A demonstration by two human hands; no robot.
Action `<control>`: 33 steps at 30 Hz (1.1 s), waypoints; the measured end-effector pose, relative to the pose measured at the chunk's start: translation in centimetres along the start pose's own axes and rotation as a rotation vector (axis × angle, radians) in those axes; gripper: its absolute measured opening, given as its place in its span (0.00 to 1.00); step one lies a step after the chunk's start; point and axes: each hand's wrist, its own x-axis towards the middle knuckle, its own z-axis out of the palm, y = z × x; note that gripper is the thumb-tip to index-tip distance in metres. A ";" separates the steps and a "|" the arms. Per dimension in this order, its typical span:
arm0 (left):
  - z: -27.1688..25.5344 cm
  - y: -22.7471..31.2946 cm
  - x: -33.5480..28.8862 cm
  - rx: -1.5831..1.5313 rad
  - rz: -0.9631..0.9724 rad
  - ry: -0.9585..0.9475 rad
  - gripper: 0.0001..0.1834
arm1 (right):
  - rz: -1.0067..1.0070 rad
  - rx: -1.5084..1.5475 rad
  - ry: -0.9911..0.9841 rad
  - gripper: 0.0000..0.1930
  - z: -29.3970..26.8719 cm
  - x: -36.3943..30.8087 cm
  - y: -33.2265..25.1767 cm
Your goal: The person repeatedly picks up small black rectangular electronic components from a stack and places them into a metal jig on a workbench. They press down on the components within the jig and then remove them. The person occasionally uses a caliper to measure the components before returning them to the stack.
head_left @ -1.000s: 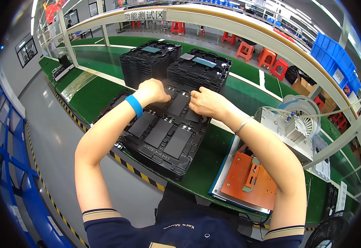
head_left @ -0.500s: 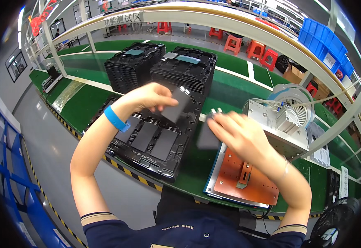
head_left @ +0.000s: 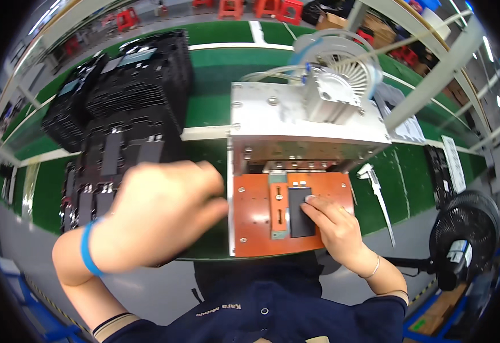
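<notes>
A flat black pouch cell [head_left: 302, 212] with two pale tabs at its far end lies on an orange plate [head_left: 253, 243], beside a slotted orange block [head_left: 279, 206] with green ends. My right hand [head_left: 336, 226] grips the cell's right edge, with the thumb and fingertips on it. To the left my left hand [head_left: 167, 208] is raised, blurred by motion. Its thumb and bent fingers look apart, and I see nothing between them. Behind it, black trays [head_left: 141, 128] hold more dark cells [head_left: 111, 153], partly hidden by the hand.
A silver metal machine [head_left: 256, 111] with a cylinder block on top stands behind the orange plate. To its right a caliper [head_left: 380, 200] lies on the green bench [head_left: 407, 177]. A black fan [head_left: 467, 231] stands at the right edge, and tall tray stacks [head_left: 147, 80] rise at the back left.
The view has swung right. My right hand has brought its cell down onto the orange plate. The cell that my left hand held no longer shows in it.
</notes>
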 end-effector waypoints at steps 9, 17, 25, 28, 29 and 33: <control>9.6 3.1 0.9 0.048 0.552 -0.461 0.44 | 0.017 0.145 0.061 0.13 0.9 3.2 2.4; 9.5 3.2 0.9 0.090 0.548 -0.550 0.45 | -0.035 0.103 -0.006 0.19 1.7 3.2 2.2; 9.3 3.2 1.2 0.122 0.544 -0.557 0.44 | -0.031 0.081 -0.032 0.20 1.5 3.1 2.4; 9.3 3.2 1.4 0.108 0.548 -0.574 0.44 | 0.010 0.103 -0.080 0.22 1.5 3.0 2.6; 9.3 3.2 1.4 0.095 0.543 -0.561 0.44 | 0.020 0.102 -0.077 0.22 1.5 3.1 2.6; 9.0 3.1 1.3 0.038 0.501 -0.540 0.44 | 0.063 0.162 0.018 0.21 0.6 2.3 2.5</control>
